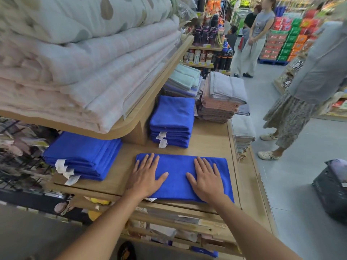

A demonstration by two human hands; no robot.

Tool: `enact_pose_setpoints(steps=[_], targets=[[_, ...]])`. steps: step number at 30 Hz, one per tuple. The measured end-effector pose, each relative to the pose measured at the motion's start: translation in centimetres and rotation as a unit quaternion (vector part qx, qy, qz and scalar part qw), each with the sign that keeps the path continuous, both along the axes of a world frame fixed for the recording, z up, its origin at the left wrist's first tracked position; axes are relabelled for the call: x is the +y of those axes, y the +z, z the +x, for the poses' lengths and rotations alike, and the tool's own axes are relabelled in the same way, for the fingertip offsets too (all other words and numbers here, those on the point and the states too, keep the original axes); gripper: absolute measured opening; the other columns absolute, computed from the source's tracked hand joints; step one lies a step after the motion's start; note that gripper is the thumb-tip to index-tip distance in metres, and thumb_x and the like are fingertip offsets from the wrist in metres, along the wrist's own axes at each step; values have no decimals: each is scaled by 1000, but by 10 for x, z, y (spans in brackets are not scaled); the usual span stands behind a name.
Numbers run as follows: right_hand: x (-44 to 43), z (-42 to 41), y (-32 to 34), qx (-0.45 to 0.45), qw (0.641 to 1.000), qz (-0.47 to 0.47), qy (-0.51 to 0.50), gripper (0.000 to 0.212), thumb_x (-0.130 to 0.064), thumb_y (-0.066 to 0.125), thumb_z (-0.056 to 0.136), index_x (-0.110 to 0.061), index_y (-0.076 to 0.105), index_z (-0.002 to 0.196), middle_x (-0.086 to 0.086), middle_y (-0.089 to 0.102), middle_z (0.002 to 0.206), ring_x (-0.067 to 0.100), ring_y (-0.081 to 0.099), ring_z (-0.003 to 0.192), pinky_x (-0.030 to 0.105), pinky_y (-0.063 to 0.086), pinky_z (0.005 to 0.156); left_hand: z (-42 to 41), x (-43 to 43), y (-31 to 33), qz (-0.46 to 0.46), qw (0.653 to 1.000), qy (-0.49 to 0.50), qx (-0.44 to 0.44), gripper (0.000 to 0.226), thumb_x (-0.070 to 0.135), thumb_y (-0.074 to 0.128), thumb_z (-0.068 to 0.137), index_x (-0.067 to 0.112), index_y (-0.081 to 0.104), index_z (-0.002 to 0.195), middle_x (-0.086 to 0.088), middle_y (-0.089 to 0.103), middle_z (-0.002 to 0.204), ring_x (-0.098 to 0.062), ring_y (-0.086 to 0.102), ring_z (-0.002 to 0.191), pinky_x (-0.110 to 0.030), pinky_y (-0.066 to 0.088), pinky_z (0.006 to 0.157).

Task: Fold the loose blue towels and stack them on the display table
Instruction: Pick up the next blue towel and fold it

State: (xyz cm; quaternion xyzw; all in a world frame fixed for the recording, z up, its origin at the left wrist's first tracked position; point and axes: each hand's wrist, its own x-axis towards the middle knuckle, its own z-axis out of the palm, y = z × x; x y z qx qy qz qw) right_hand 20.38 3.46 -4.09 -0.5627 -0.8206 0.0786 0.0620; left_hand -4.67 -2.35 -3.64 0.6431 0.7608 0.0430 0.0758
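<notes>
The pile of pale padded quilts [84,53] on the upper shelf fills the ten o'clock corner; below it runs the light wooden tabletop [210,139], which carries everything that matters here; at twelve o'clock from the person a neat stack of folded bright blue towels [172,117] stands with white labels facing forward; a second, flatter blue stack [84,154] lies at ten o'clock, partly under the shelf; right before the person, near the front edge, lies a single bright blue microfibre towel [176,181], folded into a long flat band running nine to three o'clock.

The left hand [145,175] and the right hand [207,179] lie flat on it, one toward each end, well apart; the fingers [150,160] are straight and spread, pressing the cloth and gripping nothing.

I'd judge this the smoothing of a half-made fold; the band looks longer than the stacked ones, so the next move likely calls for pinching one short end, carrying it over to the other, squaring the edges, then lifting the packet onto a stack; a small white label [151,199] peeps out at the near edge.
</notes>
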Motion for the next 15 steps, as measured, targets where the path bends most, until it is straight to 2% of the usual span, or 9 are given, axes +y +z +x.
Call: enact_pose_setpoints(steps=[2, 5, 8, 11, 13, 15], targets=[[0, 17, -1, -7, 999, -1, -34, 92, -77, 4, 93, -21, 16, 164, -6, 12, 171, 13, 4, 158, 42, -3, 127, -6, -2, 1, -6, 1000, 20, -4, 97, 84, 6, 84, 28, -1, 162, 8, -8, 170, -12, -10, 156, -46, -1, 126], [-4, 38, -2, 4, 997, 0, -75, 94, -81, 5, 91, -22, 14, 164, -4, 8, 172, 14, 4, 158, 42, 4, 127, -8, -2, 3, -11, 1000, 26, -3, 96, 84, 6, 84, 28, -2, 162, 7, -9, 170, -11, -11, 156, -49, 0, 126], [-6, 48, -1, 11, 995, -13, -95, 96, -80, 5, 91, -18, 12, 164, 6, 5, 172, 22, 1, 158, 41, 7, 127, -6, -2, 3, -11, 999, 31, 1, 93, 83, 10, 88, 29, -2, 162, 7, -9, 170, -12, -10, 156, -52, 1, 125], [-10, 47, 6, 20, 993, -26, -111, 91, -74, 18, 96, -14, 10, 164, 15, 6, 171, 29, 3, 158, 42, 8, 128, -1, -5, 3, -14, 999, 41, 0, 91, 82, 10, 89, 29, -2, 162, 7, -9, 170, -12, -11, 156, -56, -2, 124], [-12, 44, 13, 17, 991, -26, -133, 92, -72, 28, 98, -9, 10, 163, 20, 15, 168, 33, 12, 156, 41, 14, 127, 3, -7, 4, -21, 999, 48, 13, 90, 80, 8, 90, 27, -2, 162, 5, -9, 170, -14, -11, 156, -59, -6, 121], [-13, 41, 23, -29, 988, -3, -151, 95, -71, 33, 97, -5, 11, 162, 20, 34, 158, 34, 31, 146, 38, 25, 120, 10, -8, 6, -15, 998, 44, 30, 86, 74, 10, 94, 23, -1, 162, 1, -8, 170, -18, -11, 156, -59, -9, 121]])
